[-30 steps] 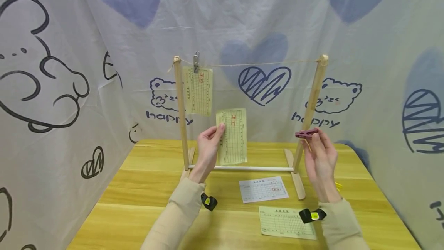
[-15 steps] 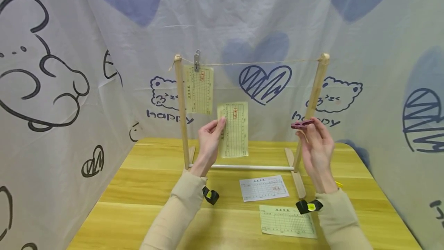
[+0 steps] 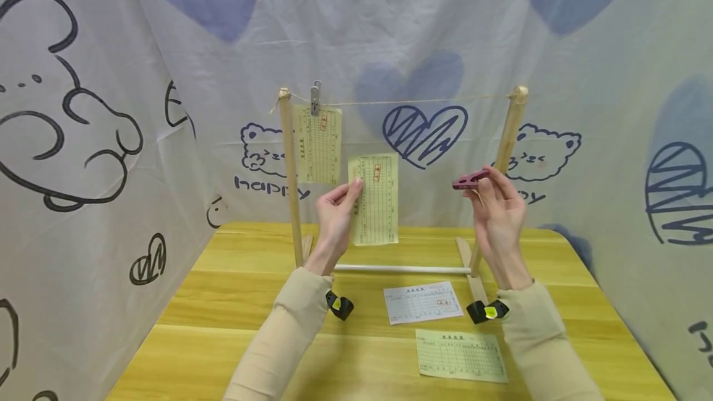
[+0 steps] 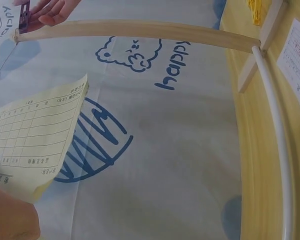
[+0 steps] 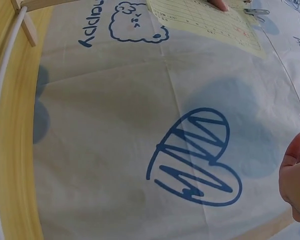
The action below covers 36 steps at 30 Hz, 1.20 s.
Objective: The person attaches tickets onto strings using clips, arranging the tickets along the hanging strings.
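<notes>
My left hand (image 3: 336, 218) pinches the left edge of a pale yellow printed slip (image 3: 379, 209), thumb in front. The slip is upright below the string (image 3: 423, 102), between the two wooden posts; its printed face fills the lower left of the left wrist view (image 4: 35, 132). In front of the right post (image 3: 509, 135), my right hand (image 3: 498, 221) holds a dark purple clothespin (image 3: 470, 181) between thumb and fingers, its tip pointing left. Another yellow slip (image 3: 320, 153) hangs from the string's left end under a silver metal clip (image 3: 315, 101).
A white rod (image 3: 401, 269) joins the posts at the bottom. On the wooden table (image 3: 223, 327) lie a white slip (image 3: 423, 303) and a yellow slip (image 3: 461, 357). A small yellow item (image 4: 255, 11) lies by the right foot. Patterned cloth (image 3: 613, 79) hangs behind.
My left hand has raised its yellow slip toward the string. My right hand has moved up and to the left with the clothespin. The hanging slip stays in place.
</notes>
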Motion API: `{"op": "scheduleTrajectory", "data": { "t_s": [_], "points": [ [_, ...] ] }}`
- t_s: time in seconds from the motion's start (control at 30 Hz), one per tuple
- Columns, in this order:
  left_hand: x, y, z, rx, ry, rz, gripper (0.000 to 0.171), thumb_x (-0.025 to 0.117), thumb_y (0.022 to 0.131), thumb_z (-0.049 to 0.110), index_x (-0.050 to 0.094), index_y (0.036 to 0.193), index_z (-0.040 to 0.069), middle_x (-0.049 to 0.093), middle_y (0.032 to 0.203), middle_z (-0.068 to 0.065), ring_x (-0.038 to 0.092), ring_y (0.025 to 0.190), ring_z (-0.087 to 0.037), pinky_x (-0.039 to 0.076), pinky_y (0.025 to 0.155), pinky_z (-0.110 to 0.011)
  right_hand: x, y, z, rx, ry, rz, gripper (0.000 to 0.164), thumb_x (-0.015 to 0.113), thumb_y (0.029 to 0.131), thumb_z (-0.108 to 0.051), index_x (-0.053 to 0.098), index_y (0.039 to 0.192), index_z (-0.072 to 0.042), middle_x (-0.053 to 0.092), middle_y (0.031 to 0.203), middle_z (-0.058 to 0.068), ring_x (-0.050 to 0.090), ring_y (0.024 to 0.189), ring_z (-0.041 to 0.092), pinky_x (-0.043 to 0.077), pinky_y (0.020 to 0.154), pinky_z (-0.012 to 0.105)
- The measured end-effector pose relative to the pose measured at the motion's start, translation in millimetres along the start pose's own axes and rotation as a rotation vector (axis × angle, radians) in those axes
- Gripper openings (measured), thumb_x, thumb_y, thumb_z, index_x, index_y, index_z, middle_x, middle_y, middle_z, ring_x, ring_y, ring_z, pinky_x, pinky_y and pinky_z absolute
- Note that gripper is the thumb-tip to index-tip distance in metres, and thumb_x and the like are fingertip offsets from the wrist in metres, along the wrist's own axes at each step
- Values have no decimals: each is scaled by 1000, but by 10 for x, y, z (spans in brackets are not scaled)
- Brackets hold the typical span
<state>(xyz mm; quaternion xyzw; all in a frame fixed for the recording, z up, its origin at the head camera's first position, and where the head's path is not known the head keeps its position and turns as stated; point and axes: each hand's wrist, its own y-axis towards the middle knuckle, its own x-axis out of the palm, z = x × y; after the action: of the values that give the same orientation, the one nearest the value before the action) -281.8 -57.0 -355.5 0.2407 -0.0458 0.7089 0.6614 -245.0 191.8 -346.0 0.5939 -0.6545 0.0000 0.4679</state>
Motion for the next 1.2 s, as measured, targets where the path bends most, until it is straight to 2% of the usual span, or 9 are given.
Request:
{"op": "scheduleTrajectory", "data": {
  "t_s": [0.17,0.33,0.53,0.77,1.07,1.2],
  "points": [
    [33,34,27,16,-13,-3,26,68,96,9,67,114,-9,79,103,-7,74,92,-7,58,91,-22,87,77,10,-15,10,-36,20,60,97,0,66,116,0,71,102,11,72,93,20,60,79,24],
    [56,63,50,27,-16,7,24,69,96,11,70,111,-7,80,95,-1,73,87,-6,59,89,-21,142,120,18,-9,67,-56,22,63,95,1,65,117,1,70,103,12,71,91,21,60,77,25],
    [80,89,82,47,-21,-5,27,67,97,11,67,113,-11,80,91,3,72,84,-5,59,86,-19,195,168,24,-27,36,-69,25,65,95,0,64,119,3,71,103,13,71,92,22,60,76,25],
    [107,131,130,47,-39,-4,26,67,97,9,67,113,-11,79,88,5,73,85,-4,59,87,-19,302,279,48,-71,112,-119,22,65,92,7,67,114,4,72,101,15,72,94,26,61,88,31],
    [132,192,187,56,-42,11,25,68,96,10,68,112,-9,80,93,0,73,85,-6,59,86,-20,492,387,23,-75,-3,-155,24,68,92,0,64,116,4,71,104,12,72,101,25,58,97,33],
    [158,210,216,54,-43,7,27,69,95,11,68,112,-10,80,90,1,73,82,-6,60,83,-20,575,442,-1,-83,-8,-173,27,71,90,-3,63,114,6,71,105,14,72,103,25,58,98,34]
  ]
}}
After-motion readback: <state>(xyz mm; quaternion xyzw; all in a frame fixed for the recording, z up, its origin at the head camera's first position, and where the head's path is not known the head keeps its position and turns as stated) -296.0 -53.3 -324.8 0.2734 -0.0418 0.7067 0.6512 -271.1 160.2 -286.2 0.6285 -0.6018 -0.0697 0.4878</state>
